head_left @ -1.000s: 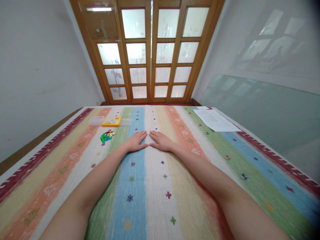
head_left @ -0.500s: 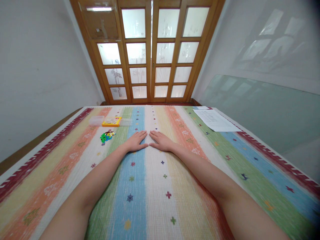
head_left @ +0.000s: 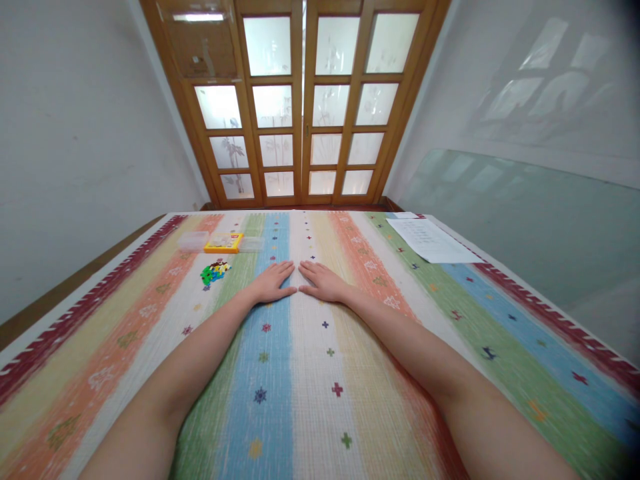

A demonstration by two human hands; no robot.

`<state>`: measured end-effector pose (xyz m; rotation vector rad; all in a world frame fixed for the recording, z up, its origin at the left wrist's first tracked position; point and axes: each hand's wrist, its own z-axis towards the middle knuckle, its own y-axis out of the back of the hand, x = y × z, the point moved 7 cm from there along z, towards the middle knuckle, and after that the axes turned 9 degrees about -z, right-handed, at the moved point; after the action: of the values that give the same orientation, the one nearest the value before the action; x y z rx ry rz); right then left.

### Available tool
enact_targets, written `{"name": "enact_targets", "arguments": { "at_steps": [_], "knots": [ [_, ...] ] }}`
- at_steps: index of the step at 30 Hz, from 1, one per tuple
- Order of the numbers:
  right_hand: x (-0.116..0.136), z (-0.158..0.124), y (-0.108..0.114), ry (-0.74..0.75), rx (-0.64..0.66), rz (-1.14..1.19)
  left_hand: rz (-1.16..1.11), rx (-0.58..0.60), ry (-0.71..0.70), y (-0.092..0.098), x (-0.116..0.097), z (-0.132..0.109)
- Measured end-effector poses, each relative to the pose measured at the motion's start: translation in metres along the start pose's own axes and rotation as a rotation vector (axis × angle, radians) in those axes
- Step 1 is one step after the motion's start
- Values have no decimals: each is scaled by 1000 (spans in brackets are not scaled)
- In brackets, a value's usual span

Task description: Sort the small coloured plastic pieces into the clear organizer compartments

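My left hand (head_left: 273,283) lies flat on the striped tablecloth (head_left: 310,373), palm down, thumb apart from the fingers. Facing it across a narrow gap, my right hand (head_left: 323,283) rests the same way, also holding nothing. To the left of my left hand is a small pile of colourful plastic bricks (head_left: 215,273), mostly green, blue, yellow and white. Behind the pile stands a yellow-edged box (head_left: 223,243) with a picture or print on it. Clear plastic containers sit at its sides, one on the left (head_left: 193,241) and one on the right (head_left: 251,245).
Printed paper sheets (head_left: 430,241) lie at the table's far right. A pale glass panel (head_left: 520,220) leans along the right wall. Wooden doors with glass panes (head_left: 303,107) stand beyond the table's far edge.
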<state>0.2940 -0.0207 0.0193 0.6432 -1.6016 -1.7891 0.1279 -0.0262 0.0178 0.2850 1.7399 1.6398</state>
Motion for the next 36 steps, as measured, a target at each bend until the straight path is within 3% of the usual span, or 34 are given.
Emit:
{"name": "enact_targets", "arguments": {
  "at_steps": [29, 33, 36],
  "knots": [
    [0, 0, -5, 16, -39, -1, 21, 11, -6, -5, 0, 0],
    [1, -1, 7, 44, -129, 35, -11, -61, -40, 2, -4, -1],
    [-8, -3, 18, -2, -231, 98, -51, -224, -38, 29, 8, -1]
  ]
}}
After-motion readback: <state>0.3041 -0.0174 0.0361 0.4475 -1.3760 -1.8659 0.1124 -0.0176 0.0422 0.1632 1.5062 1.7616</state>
